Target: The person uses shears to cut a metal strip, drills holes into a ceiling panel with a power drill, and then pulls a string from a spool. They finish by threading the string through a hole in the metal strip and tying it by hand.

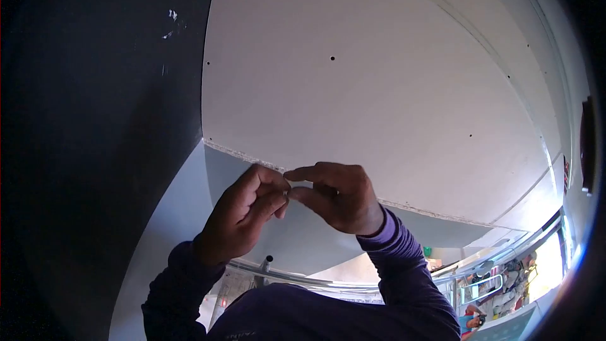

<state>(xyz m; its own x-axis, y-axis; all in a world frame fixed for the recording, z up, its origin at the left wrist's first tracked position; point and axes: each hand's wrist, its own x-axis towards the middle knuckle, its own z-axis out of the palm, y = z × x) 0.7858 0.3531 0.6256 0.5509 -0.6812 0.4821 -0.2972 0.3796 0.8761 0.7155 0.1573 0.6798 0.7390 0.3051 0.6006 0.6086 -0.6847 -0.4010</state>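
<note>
My left hand is raised in the middle of the view, its fingers curled and thumb pressed toward the index finger in a pinch. Facing it, my right hand has its thumb and index finger curved toward the left fingertips, and the tips of both hands meet. Something small and pale may sit between these fingertips, but it is too small to name. Behind and above the hands spreads a large pale board with small dark holes or screw spots and a rough lower edge.
A dark panel with white marks fills the left side. Below the board's edge is a grey surface. At the lower right are a white-framed railing, a cluttered area with various items, a person and a bright opening.
</note>
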